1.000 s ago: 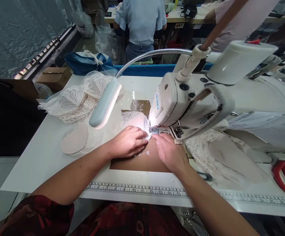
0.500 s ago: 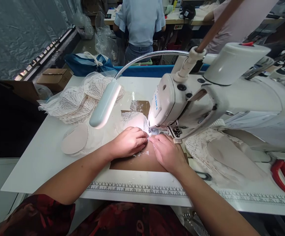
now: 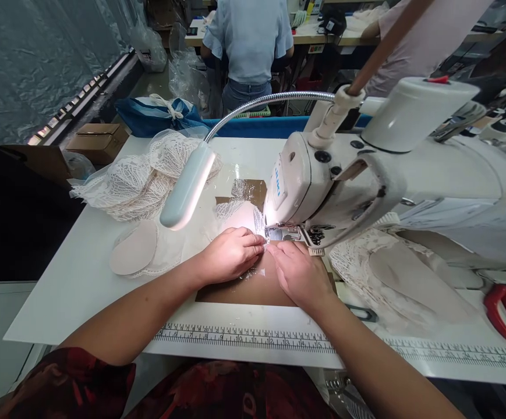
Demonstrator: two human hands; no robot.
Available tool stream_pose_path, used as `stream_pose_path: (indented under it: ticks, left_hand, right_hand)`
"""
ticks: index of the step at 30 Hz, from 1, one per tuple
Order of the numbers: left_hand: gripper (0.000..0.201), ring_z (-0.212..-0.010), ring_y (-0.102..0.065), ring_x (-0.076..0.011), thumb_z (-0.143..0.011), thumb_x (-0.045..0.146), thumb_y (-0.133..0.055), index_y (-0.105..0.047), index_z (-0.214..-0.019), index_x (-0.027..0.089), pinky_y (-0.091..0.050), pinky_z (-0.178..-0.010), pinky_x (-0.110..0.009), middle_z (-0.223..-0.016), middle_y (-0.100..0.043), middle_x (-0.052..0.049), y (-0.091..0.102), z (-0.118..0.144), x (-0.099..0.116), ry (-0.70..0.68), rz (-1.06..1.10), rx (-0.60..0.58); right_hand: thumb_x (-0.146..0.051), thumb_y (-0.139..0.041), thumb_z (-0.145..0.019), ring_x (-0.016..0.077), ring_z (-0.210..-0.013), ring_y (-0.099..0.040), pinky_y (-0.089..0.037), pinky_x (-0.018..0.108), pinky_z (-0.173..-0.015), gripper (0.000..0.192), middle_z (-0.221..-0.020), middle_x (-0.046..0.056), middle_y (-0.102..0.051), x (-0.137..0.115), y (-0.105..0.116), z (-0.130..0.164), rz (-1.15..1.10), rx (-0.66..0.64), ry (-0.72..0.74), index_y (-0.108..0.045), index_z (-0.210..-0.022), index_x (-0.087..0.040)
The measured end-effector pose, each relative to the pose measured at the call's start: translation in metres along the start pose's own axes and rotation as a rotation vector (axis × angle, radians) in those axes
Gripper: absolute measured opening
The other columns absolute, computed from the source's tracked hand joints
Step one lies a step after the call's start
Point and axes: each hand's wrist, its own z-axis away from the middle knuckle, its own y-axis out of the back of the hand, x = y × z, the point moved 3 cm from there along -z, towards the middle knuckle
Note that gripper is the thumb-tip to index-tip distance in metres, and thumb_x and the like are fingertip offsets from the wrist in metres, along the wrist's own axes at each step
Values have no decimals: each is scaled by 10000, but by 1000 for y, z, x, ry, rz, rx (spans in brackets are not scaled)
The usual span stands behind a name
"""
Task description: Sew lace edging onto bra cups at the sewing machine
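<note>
My left hand [image 3: 229, 255] lies fingers-down on a piece of cream lace [image 3: 235, 214] just left of the needle of the white sewing machine [image 3: 366, 169]. My right hand [image 3: 300, 273] rests on the brown patch of the table, its fingertips pinching the lace edge in front of the presser foot [image 3: 279, 234]. Both hands meet at the lit spot under the gooseneck lamp [image 3: 187, 185]. The needle itself is hidden by the machine head.
A heap of lace pieces [image 3: 134, 174] and a beige pad [image 3: 134, 255] lie at the left. More lace and pads [image 3: 401, 273] sit under the machine arm. Red-handled scissors [image 3: 503, 314] lie far right. A printed ruler [image 3: 244, 337] runs along the table's front edge. A person in blue [image 3: 248, 41] stands beyond.
My right hand has slid a little left, toward my left hand, so the fingertips now meet at the lace edge. The view has shifted slightly.
</note>
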Motion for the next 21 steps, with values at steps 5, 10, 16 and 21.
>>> stream_pose_path:
  ticks: [5,10,16,21]
  left_hand:
    - [307,-982,-589,-211,-975,243,-424,-683,-1101,136,-490,-842,-352,-1188,-666,-101,-2,-2,-5,22,-39,22]
    - [298,-924,-568,-209,-959,260,-448,-687,-1095,144,-485,-800,-351,-1160,-679,-100,2,-4,-10,85,-68,79]
    - [283,-949,-558,-225,-939,258,-462,-677,-1090,153,-469,-830,-371,-1170,-670,-89,3,-3,-17,157,-114,105]
    - [277,-1010,-541,-251,-913,261,-481,-660,-1099,160,-459,-877,-408,-1216,-642,-87,2,0,-26,233,-162,128]
  right_hand:
    - [-75,-453,-850,226,-820,-558,-385,323,-697,397,-879,79,-695,1,-3,-2,27,-12,-19,-663,-1174,-168]
    - [-111,-454,-876,210,-843,-564,-372,298,-648,377,-911,60,-696,6,-2,2,-41,21,-36,-674,-1165,-211]
    - [-171,-453,-905,193,-823,-582,-397,290,-661,308,-903,55,-698,9,0,3,-127,22,-31,-705,-1080,-198]
    - [-180,-449,-911,186,-796,-595,-417,295,-672,298,-933,49,-706,8,1,2,-172,35,-23,-697,-1076,-185]
